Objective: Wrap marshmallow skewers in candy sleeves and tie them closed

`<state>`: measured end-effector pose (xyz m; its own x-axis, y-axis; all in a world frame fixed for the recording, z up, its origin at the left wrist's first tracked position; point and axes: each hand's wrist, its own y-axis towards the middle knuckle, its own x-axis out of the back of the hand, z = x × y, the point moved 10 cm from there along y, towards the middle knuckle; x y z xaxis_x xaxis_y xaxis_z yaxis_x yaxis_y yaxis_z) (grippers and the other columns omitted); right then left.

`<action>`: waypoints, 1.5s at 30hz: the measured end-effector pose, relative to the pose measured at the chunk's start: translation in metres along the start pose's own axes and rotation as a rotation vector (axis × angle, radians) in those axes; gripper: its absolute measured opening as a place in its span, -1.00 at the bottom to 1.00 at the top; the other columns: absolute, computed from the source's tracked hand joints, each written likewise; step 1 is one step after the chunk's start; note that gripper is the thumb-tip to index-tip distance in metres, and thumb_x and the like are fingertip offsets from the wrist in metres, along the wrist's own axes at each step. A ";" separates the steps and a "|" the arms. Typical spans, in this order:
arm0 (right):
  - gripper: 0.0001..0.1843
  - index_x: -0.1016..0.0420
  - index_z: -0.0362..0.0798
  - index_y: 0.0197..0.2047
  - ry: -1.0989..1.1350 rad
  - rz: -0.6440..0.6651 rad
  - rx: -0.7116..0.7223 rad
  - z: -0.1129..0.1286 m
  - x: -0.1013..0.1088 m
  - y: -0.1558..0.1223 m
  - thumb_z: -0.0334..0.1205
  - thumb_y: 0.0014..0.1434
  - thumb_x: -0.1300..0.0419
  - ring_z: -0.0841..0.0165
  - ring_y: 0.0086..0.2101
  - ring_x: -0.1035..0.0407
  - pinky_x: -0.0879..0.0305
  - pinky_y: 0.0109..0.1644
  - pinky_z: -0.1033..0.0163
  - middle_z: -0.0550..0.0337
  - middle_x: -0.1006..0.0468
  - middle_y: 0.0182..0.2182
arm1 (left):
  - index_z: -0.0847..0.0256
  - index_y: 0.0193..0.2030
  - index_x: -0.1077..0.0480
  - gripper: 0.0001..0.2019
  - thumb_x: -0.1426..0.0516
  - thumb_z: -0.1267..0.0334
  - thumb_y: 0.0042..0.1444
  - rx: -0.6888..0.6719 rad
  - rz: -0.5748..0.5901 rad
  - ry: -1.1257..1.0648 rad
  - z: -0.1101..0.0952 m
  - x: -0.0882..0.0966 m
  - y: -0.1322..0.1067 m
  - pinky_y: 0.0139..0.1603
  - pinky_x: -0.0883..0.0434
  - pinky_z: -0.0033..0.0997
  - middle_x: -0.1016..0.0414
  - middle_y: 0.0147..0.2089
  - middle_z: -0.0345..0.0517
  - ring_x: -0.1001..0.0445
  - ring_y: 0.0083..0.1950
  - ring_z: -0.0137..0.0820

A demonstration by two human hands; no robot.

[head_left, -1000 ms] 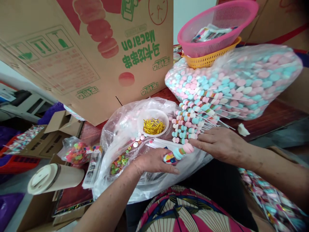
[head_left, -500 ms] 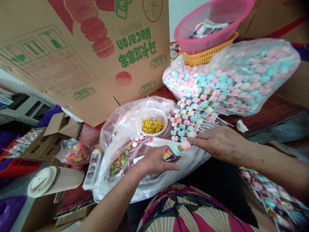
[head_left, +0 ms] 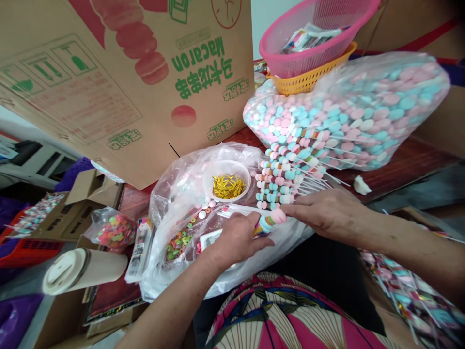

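Observation:
My left hand (head_left: 238, 237) is closed around the wrapper end of a candy skewer (head_left: 271, 220) with pink, white and blue pieces. My right hand (head_left: 325, 213) pinches the skewer's other side, at the pink top piece, with its fingers pressed together. Both hands work over a clear plastic bag (head_left: 189, 194) on my lap's edge. Just beyond them lies a pile of finished candy skewers (head_left: 281, 182) with white sticks pointing right.
A white bowl of gold twist ties (head_left: 227, 184) sits in the plastic bag beside loose ring candies (head_left: 179, 240). A big bag of pastel candies (head_left: 348, 106) lies at right under stacked pink and yellow baskets (head_left: 308, 43). A large cardboard box (head_left: 123, 82) leans at left; a beige cup (head_left: 83, 271) lies below.
My left hand has slid up along the skewer and now covers more of its wrapper. The right hand stays pinched at the pink end. The view shifted slightly.

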<state>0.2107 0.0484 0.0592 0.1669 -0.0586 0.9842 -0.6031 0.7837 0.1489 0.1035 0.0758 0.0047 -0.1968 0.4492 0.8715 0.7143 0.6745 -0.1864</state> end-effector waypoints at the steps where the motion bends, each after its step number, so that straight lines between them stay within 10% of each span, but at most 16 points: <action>1: -0.66 -0.44 0.03 -0.07 -0.079 -0.028 0.042 0.004 0.003 0.001 -0.45 0.14 -0.03 0.41 -0.50 -0.33 0.14 -0.47 0.28 0.25 -0.51 -0.46 | 0.22 -0.14 -0.35 -0.61 -0.21 -0.03 0.02 -0.001 0.049 -0.137 0.001 -0.005 0.001 -0.17 -0.37 -0.29 -0.52 -0.24 -0.09 -0.47 -0.23 -0.26; 7: -0.61 -0.41 -0.03 -0.08 -0.033 0.102 0.199 0.029 -0.031 0.006 -0.53 0.04 -0.05 0.43 -0.53 -0.29 0.22 -0.49 0.25 0.27 -0.47 -0.50 | 0.15 0.06 -0.27 -0.48 -0.27 0.19 -0.07 0.011 0.218 -0.266 0.002 -0.025 0.010 -0.08 -0.36 -0.27 -0.48 -0.07 -0.11 -0.44 -0.08 -0.22; 13: -0.69 -0.47 0.01 -0.09 0.098 0.197 0.006 0.003 -0.047 0.008 -0.42 0.19 0.00 0.37 -0.41 -0.39 0.12 -0.46 0.28 0.19 -0.55 -0.38 | 0.14 0.29 -0.07 -0.11 -0.32 -0.02 -0.17 -0.013 0.288 -0.349 0.005 -0.013 0.007 0.13 -0.29 -0.22 -0.29 0.24 0.04 -0.32 0.18 -0.14; 19: -0.61 -0.51 -0.04 -0.30 0.351 0.274 -0.109 -0.012 -0.047 0.001 -0.17 0.33 0.11 0.43 -0.48 -0.33 -0.03 -0.44 0.34 0.22 -0.50 -0.49 | 0.19 -0.08 -0.39 -0.71 -0.08 0.10 0.13 0.225 0.156 0.192 0.032 0.011 -0.008 -0.05 -0.34 -0.12 -0.52 -0.11 0.08 -0.45 -0.05 -0.08; 24: -0.69 -0.49 -0.01 -0.11 0.095 -0.055 0.076 -0.002 -0.009 0.003 -0.30 0.31 0.08 0.39 -0.46 -0.31 -0.07 -0.40 0.30 0.22 -0.50 -0.47 | 0.21 -0.25 -0.42 -0.68 -0.28 0.07 -0.10 -0.012 0.445 -0.508 0.012 -0.026 -0.012 -0.26 -0.37 -0.41 -0.47 -0.33 -0.19 -0.43 -0.29 -0.34; 30: -0.64 -0.34 -0.10 0.07 -0.310 -0.317 0.344 0.026 0.013 -0.011 -0.46 0.26 0.07 0.32 -0.34 -0.30 -0.15 -0.21 0.15 0.11 -0.52 -0.31 | 0.23 -0.32 -0.43 -0.55 -0.36 -0.03 -0.27 0.110 0.771 -1.016 -0.003 -0.053 -0.030 -0.62 -0.18 -0.50 -0.33 -0.58 -0.31 -0.21 -0.63 -0.55; 38: -0.68 -0.37 -0.14 0.03 -0.317 -0.191 0.217 0.031 0.012 -0.002 -0.43 0.22 0.01 0.33 -0.41 -0.34 -0.07 -0.35 0.20 0.12 -0.51 -0.39 | 0.21 -0.48 -0.31 -0.71 -0.28 0.08 -0.12 0.126 0.521 -0.653 0.004 -0.047 -0.012 -0.48 -0.24 -0.47 -0.27 -0.55 -0.32 -0.24 -0.52 -0.49; 45: -0.67 -0.47 0.02 -0.14 -0.080 0.219 -0.025 0.012 -0.026 0.010 -0.50 0.10 -0.05 0.41 -0.51 -0.35 0.17 -0.51 0.27 0.25 -0.52 -0.51 | 0.20 -0.17 -0.40 -0.69 -0.19 0.05 0.01 0.220 0.129 -0.132 0.014 -0.023 0.003 -0.18 -0.32 -0.33 -0.52 -0.18 -0.08 -0.44 -0.16 -0.21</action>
<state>0.1909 0.0506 0.0367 -0.0291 0.0665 0.9974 -0.5984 0.7981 -0.0707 0.1009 0.0754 -0.0220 -0.2091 0.6024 0.7703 0.5791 0.7110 -0.3988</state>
